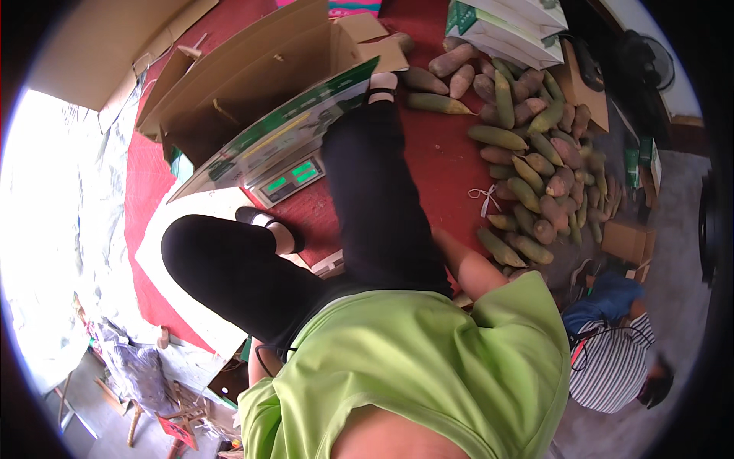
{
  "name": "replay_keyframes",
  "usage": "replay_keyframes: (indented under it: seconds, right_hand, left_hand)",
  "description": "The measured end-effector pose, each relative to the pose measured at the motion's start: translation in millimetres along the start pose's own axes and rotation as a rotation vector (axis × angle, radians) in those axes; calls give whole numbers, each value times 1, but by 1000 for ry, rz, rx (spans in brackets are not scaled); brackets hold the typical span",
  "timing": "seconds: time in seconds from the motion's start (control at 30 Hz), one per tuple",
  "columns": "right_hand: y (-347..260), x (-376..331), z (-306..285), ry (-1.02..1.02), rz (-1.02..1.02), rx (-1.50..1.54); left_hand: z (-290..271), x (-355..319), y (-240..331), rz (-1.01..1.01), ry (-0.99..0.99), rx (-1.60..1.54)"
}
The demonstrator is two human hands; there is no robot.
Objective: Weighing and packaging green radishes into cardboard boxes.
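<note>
Right arm reaches toward roots; hands hidden, grip unclear; pile could roll if bumped blind.

Matt brown corrugated cardboard forms the open box at upper centre, its printed flap faintly glossy, while the tubers at upper right look rough and dull-skinned on a matt red cloth mat, beside soft green shirt fabric below.
</note>
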State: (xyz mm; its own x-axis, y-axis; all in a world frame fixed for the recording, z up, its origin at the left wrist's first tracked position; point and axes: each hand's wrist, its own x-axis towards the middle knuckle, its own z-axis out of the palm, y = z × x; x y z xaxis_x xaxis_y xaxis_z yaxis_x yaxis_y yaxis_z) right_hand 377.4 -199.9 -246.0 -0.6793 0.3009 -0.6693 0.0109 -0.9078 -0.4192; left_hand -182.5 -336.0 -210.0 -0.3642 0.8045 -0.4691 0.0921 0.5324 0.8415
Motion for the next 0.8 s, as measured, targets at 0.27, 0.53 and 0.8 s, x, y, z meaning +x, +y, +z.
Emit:
replay_keyframes:
  seconds: [0.27,0.53,0.8]
  right_hand:
    - [17,37,50,-10,136,-19]
    - [40,55,32,-18,247,3]
    - [35,86,19,-67,352,85]
  left_hand:
    - [-39,-47,-53,-144,12,1]
    - [-24,-63,-59,-284,-9,32]
    - [-3,-52,-23,-441,-29,126]
